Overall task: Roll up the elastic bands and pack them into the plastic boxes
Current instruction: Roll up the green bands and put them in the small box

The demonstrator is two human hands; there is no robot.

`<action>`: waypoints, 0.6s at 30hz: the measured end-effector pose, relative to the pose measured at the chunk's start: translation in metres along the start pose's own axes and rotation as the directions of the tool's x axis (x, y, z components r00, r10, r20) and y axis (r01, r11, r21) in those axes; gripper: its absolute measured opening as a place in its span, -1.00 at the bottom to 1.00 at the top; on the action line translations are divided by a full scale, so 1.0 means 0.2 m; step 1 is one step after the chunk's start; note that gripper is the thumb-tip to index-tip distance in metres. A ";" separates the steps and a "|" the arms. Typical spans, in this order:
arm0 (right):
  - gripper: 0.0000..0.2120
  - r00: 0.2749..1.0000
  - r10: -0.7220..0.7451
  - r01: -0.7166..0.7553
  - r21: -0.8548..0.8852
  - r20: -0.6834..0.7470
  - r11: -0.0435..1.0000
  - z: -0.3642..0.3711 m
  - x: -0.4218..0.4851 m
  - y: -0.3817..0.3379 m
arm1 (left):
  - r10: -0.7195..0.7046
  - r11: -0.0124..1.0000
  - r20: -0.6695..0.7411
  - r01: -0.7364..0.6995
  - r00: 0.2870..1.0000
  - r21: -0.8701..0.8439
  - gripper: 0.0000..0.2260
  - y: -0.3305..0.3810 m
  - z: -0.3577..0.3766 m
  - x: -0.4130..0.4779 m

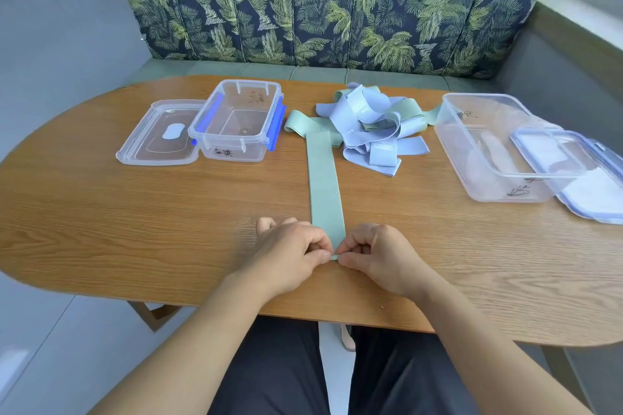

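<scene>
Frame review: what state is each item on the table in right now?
Long pale green elastic band: flat, unrolled, near end pinched by left hand and right hand.
Pile of blue and green elastic bands: tangled, unrolled.
Small clear plastic box with blue latches: open, empty.
Its clear lid: off, beside it.
Large clear plastic box: open.
Its blue-edged lid: off, beside it.

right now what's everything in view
table: 1, brown wood, foreground
sofa: 1, leaf print, behind table
small box: 1, clear, blue clips, left
small lid: 1, clear, left of small box
large box: 1, clear, right
large lid: 1, clear, far right
green band: 1, pale green, flat, centre
band pile: 1, blue and green, centre back
left hand: 1, pinches green band's near end
right hand: 1, pinches same end
</scene>
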State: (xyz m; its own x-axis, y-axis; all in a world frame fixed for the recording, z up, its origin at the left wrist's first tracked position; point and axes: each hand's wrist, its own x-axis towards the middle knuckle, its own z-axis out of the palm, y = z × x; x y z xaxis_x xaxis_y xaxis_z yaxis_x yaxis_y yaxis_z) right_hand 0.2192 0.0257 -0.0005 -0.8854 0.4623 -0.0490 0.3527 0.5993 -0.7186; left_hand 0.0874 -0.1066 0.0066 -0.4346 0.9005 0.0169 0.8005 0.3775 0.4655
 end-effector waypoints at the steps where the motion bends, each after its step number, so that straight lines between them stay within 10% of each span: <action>1: -0.97 1.000 -0.001 0.001 0.010 -0.003 1.000 0.00 0.00 0.00 | -0.007 1.000 0.003 0.007 1.000 -0.002 -0.90 0.00 0.00 0.00; 18: -0.84 0.990 0.014 0.003 0.125 -0.138 0.992 0.04 -0.01 0.04 | -0.063 0.994 0.111 0.053 0.992 0.091 -0.87 0.02 -0.07 0.12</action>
State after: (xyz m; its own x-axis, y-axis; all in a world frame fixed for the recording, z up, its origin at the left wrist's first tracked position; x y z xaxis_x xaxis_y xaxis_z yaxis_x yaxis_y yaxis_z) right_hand 0.2207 0.0250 -0.0111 -0.8301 0.5563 0.0369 0.3090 0.5142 -0.8000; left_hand 0.0746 -0.0856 0.0217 -0.4356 0.8934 -0.1103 0.8108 0.4426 0.3830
